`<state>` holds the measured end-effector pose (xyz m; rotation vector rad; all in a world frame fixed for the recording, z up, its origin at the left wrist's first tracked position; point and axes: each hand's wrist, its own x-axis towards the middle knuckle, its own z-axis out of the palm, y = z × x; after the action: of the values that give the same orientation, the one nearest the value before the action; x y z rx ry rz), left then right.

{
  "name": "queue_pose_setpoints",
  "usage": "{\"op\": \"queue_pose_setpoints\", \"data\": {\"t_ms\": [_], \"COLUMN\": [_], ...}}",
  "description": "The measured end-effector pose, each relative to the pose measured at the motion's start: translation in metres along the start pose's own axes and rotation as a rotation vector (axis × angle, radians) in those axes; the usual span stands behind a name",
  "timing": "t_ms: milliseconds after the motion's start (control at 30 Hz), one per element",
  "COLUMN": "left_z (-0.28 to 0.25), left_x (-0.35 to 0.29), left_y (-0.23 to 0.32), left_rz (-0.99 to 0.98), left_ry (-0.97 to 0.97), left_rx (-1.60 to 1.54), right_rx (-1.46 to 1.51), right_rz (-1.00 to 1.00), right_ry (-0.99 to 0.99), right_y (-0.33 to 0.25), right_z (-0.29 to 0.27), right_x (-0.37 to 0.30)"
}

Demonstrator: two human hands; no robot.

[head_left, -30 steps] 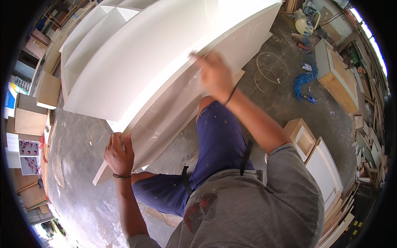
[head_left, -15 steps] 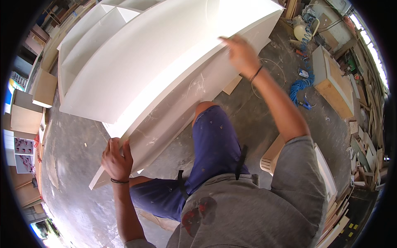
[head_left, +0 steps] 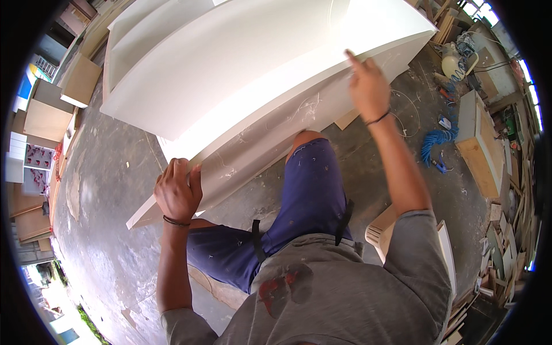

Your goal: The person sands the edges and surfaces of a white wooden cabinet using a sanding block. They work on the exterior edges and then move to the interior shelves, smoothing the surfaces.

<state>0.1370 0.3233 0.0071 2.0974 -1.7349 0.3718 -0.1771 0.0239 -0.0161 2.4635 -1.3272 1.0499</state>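
A large white cabinet [head_left: 241, 63] with inner compartments lies tilted before me, its long white edge strip [head_left: 253, 110] running from lower left to upper right. My left hand [head_left: 175, 190] grips the white panel [head_left: 150, 211] at the cabinet's near left end, fingers over the top edge and thumb on the near side. Farther along the same edge, my right hand [head_left: 371, 89] has its index finger stretched out over the strip, the other fingers bent. I see nothing held in it. Whether that fingertip touches the strip, I cannot tell.
On the right lie a coiled blue air hose [head_left: 434, 144], a pale wooden box [head_left: 480, 149] and stacked wood scraps [head_left: 500, 241]. A beige plastic stool [head_left: 379, 233] stands by my right side. Behind the hose is a cream-coloured tank [head_left: 451, 63]. Brown boxes [head_left: 80, 80] stand at the left.
The view has shifted, so the cabinet and the things around it sit farther right. My right hand stays over the edge strip, less blurred now. My left hand keeps its hold on the panel.
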Motion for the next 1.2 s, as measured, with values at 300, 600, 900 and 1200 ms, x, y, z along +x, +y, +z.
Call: {"op": "queue_pose_setpoints", "data": {"t_ms": [300, 600, 900, 1200], "left_z": [0.001, -0.065, -0.083, -0.023], "left_x": [-0.007, -0.091, -0.117, -0.153], "left_y": [-0.003, -0.097, -0.129, -0.094], "left_rz": [0.047, -0.141, -0.368, -1.044], "left_ry": [-0.011, -0.095, -0.115, 0.492], "left_rx": [-0.013, 0.196, 0.017, -0.425], "right_rx": [0.771, 1.086, 0.777, 0.691], "right_rz": [-0.257, 0.192, -0.035, 0.028], "right_ry": [-0.161, 0.174, 0.275, 0.095], "right_y": [-0.228, -0.096, -0.1, -0.101], "right_z": [-0.007, -0.002, 0.051, 0.061], "right_x": [-0.077, 0.036, 0.055, 0.049]}}
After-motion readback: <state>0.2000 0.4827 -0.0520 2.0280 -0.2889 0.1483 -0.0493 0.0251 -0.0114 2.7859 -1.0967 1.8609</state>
